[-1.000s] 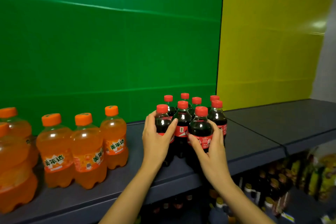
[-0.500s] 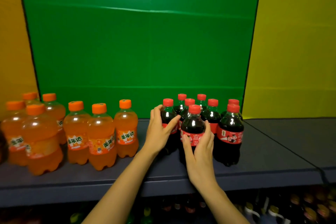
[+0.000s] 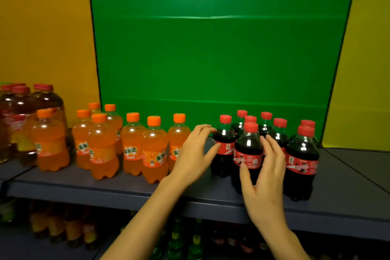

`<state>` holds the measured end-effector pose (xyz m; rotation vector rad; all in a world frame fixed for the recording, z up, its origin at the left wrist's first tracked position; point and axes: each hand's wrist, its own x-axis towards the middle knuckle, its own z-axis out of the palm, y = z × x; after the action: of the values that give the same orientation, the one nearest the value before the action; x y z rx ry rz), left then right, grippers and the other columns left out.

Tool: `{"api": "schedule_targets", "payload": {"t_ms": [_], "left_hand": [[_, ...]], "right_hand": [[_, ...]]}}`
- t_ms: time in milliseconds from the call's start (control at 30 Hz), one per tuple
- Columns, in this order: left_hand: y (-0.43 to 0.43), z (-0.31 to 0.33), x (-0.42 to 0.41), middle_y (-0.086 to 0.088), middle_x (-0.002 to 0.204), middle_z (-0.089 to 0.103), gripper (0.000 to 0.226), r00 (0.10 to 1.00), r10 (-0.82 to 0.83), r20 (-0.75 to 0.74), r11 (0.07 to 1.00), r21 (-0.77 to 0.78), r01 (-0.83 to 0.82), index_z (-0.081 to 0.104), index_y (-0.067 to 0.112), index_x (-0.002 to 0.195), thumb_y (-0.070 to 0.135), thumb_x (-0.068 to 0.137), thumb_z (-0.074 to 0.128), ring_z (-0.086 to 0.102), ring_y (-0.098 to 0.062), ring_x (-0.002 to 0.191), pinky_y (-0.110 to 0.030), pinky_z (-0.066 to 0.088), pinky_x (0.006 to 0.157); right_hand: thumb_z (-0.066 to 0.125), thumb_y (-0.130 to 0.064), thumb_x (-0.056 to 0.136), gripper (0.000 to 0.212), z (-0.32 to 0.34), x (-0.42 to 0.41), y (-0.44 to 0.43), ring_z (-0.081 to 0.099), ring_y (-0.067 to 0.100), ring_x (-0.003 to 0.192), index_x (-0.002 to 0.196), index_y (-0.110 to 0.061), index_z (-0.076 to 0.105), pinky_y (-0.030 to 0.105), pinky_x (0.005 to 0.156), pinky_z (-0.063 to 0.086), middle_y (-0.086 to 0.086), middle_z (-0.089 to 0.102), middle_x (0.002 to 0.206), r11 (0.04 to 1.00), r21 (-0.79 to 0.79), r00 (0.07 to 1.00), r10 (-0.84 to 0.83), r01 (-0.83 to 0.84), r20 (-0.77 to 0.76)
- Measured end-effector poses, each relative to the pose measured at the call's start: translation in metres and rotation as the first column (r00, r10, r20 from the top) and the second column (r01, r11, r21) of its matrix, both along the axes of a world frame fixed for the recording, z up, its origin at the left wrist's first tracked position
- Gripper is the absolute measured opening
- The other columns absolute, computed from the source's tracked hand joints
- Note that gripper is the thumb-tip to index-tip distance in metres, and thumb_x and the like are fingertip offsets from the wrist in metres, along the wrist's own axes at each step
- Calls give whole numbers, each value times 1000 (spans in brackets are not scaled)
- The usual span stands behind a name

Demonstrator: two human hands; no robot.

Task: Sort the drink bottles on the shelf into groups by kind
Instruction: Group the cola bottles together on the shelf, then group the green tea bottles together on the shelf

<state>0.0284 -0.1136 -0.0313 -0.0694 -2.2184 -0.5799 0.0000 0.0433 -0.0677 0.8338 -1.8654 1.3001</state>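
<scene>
A cluster of several dark cola bottles with red caps stands on the shelf (image 3: 126, 189) right of centre, with the front one (image 3: 248, 145) nearest me. Several orange soda bottles (image 3: 154, 150) with orange caps stand grouped to the left. My left hand (image 3: 195, 154) is open beside the leftmost cola bottle (image 3: 224, 143), its thumb just touching the label and its fingers curled apart from the bottle. My right hand (image 3: 263, 177) has straight, spread fingers along the front cola bottle's right side and its thumb against the lower label, not wrapped around it.
Larger brown tea bottles (image 3: 19, 116) with red caps stand at the far left, one orange bottle (image 3: 49, 139) in front of them. Green and yellow panels back the shelf. A lower shelf holds more bottles (image 3: 175, 238). Bare shelf lies right of the colas.
The view has swung left, bringing more orange bottles and the tea bottles into sight. Both hands, earlier wrapped around front cola bottles, have loosened with fingers now spread.
</scene>
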Motion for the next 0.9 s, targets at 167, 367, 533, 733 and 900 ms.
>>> {"api": "schedule_targets", "payload": {"t_ms": [167,367,533,733,900], "left_hand": [[-26,6,67,5,89,60,20,973,199,-121,936,-272,-225,59,20,94,35,88,48,57,-11,81,-27,45,63],[-97,-1,156,7,73,61,28,858,506,-92,791,-348,-504,61,21,83,41,86,42,61,-15,68,-26,44,50],[-159,-12,248,9,72,62,35,719,693,-45,667,-338,-664,61,22,82,48,84,37,62,-13,69,-29,47,48],[-220,-24,360,10,73,65,38,586,810,4,552,-338,-762,61,25,84,52,81,35,64,-14,68,-28,45,45],[-264,-35,427,10,78,67,39,546,836,48,531,-321,-784,64,25,90,52,80,39,66,-12,70,-26,50,47]], "right_hand": [[50,-19,84,28,22,14,-16,42,2,110,112,-18,56,3,95,25,-14,46,113,979,143,983,157,-143,-92],[58,-17,88,17,28,40,-73,50,-1,94,103,-25,58,18,76,42,-18,52,101,909,299,943,325,-289,-78],[59,-21,87,17,29,82,-136,57,6,89,102,-26,60,25,72,47,-14,59,100,839,391,896,438,-378,-72],[55,-28,89,20,23,152,-221,55,6,98,109,-27,59,23,75,44,-18,54,102,765,440,851,525,-470,-2],[51,-34,91,22,14,208,-282,51,1,105,113,-32,56,21,80,43,-20,56,110,715,460,825,561,-526,70]]}}
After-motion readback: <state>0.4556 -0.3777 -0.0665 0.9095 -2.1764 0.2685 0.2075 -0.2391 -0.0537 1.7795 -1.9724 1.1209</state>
